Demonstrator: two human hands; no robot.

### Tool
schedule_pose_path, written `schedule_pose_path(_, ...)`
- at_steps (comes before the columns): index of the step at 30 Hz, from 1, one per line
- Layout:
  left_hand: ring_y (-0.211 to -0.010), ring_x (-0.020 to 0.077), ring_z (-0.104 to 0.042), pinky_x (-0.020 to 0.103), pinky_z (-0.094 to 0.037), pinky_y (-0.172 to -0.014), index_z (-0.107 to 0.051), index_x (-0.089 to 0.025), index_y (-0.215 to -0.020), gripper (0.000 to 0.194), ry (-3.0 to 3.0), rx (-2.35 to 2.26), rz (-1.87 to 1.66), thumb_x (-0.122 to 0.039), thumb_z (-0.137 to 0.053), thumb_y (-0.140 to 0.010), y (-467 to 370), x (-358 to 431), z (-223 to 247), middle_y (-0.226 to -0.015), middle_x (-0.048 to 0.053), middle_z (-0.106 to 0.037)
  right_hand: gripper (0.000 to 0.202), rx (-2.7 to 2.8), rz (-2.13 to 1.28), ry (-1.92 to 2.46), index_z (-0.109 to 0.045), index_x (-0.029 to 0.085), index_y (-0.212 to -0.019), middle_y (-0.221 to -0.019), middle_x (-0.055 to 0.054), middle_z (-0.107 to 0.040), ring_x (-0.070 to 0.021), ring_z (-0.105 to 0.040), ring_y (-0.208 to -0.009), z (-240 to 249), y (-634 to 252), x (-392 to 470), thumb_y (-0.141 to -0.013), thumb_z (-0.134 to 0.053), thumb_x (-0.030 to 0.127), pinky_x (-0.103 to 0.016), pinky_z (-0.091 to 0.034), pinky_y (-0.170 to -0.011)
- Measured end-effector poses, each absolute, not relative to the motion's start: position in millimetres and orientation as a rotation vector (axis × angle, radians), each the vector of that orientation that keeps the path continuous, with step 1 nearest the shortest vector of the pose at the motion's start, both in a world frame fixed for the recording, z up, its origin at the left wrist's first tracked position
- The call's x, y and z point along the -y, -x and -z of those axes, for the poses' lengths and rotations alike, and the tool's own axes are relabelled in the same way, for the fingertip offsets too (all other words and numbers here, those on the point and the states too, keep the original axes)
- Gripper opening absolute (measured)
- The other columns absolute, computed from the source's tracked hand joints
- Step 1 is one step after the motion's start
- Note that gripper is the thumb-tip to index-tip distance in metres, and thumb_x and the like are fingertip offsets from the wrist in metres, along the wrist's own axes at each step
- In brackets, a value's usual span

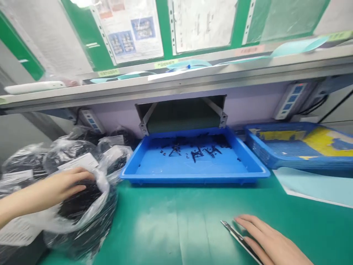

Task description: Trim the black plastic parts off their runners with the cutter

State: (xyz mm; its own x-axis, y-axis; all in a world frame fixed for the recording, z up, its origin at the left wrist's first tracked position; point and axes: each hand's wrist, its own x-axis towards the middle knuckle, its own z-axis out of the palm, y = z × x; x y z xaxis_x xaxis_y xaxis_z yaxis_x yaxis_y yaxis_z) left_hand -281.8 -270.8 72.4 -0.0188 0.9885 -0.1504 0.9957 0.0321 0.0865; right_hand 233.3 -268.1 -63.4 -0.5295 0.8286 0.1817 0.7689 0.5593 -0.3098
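On the left, my left hand (66,184) reaches over the mouth of a clear plastic bag (103,195). Its thumb and fingers are apart, close to the small black parts (78,202) inside. No part shows in its grasp. At the lower right, my right hand (271,239) rests low over the green table mat, fingers stretched out. Beside its thumb lies a slim dark tool with a metal tip (234,233), like a craft knife. The hand partly covers the tool's rear end; whether it touches the tool I cannot tell.
A blue tray (193,176) holding scattered black parts stands below a conveyor end (184,117). More filled bags (68,152) crowd the left. A blue basket (278,158) and a pale blue sheet (317,184) lie right. A shelf (179,86) crosses above the green mat (154,221).
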Motion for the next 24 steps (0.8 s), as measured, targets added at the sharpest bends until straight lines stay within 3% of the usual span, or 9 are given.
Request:
schedule_pose_path(3, -0.088, 0.0239, -0.055, 0.035, -0.039, -0.081, -0.058, -0.022, -0.095, 0.048, -2.151, -2.213, 0.049, -0.056, -0.032, -0.072, 248, 234, -83, -0.1, 0.002, -0.057, 0.034, 2.394, -0.375, 1.378, -0.059, 0.021, -0.106, -0.106, -0.007, -0.062, -0.0197, -0.06, -0.093, 39, -228, 249, -0.088, -0.032, 0.032, -0.03, -0.051, -0.078)
schedule_pose_path(6, -0.095, 0.0252, -0.053, 0.034, -0.038, -0.086, -0.053, -0.017, -0.105, 0.047, -2.229, -2.049, 0.107, -0.045, -0.037, -0.071, 196, 190, -78, -0.107, 0.007, -0.053, 0.037, 2.27, -0.53, 1.468, -0.053, 0.016, -0.111, -0.107, -0.011, -0.058, -0.0205, -0.058, -0.092, 18, -215, 211, -0.087, -0.032, 0.033, -0.035, -0.047, -0.083)
schedule_pose_path(10, -0.109, 0.0277, -0.048, 0.031, -0.038, -0.089, -0.037, -0.015, -0.126, 0.074, -2.213, -1.873, 0.164, -0.029, -0.06, -0.057, 143, 126, -40, -0.122, 0.015, -0.045, 0.048, 2.18, -0.615, 1.603, -0.037, 0.014, -0.127, -0.121, -0.014, -0.047, -0.0211, -0.054, -0.098, 13, -198, 142, -0.082, -0.046, 0.028, -0.037, -0.042, -0.088)
schedule_pose_path(13, -0.105, 0.0311, -0.052, 0.035, -0.043, -0.083, -0.022, -0.012, -0.134, 0.092, -2.16, -1.869, 0.161, -0.027, -0.065, -0.055, 122, 84, -4, -0.126, 0.022, -0.04, 0.059, 2.122, -0.68, 1.721, -0.029, 0.008, -0.131, -0.128, -0.02, -0.039, -0.0244, -0.052, -0.103, 23, -194, 88, -0.08, -0.054, 0.024, -0.041, -0.041, -0.089)
schedule_pose_path(16, -0.108, 0.033, -0.05, 0.036, -0.042, -0.085, -0.014, -0.009, -0.137, 0.097, -2.149, -1.842, 0.11, -0.033, -0.067, -0.059, 98, 54, 21, -0.123, 0.025, -0.042, 0.052, 2.097, -0.746, 1.777, -0.037, 0.013, -0.127, -0.13, -0.015, -0.037, -0.0274, -0.043, -0.113, 35, -190, 44, -0.08, -0.057, 0.023, -0.047, -0.037, -0.092)
schedule_pose_path(19, -0.108, 0.0333, -0.049, 0.039, -0.042, -0.085, -0.012, -0.017, -0.138, 0.099, -2.18, -1.77, 0.044, -0.04, -0.068, -0.06, 62, 38, 33, -0.122, 0.019, -0.045, 0.041, 2.106, -0.824, 1.762, -0.045, 0.015, -0.12, -0.127, -0.011, -0.042, -0.0263, -0.043, -0.113, 42, -178, 16, -0.081, -0.057, 0.023, -0.048, -0.038, -0.091)
schedule_pose_path(24, -0.103, 0.0372, -0.051, 0.047, -0.041, -0.084, -0.022, -0.025, -0.136, 0.097, -2.185, -1.68, -0.038, -0.047, -0.072, -0.055, 7, 30, 41, -0.119, 0.017, -0.046, 0.023, 2.104, -1.025, 1.705, -0.053, 0.013, -0.105, -0.101, -0.006, -0.055, -0.0162, -0.056, -0.084, 44, -152, 8, -0.083, -0.055, 0.022, -0.033, -0.049, -0.07)
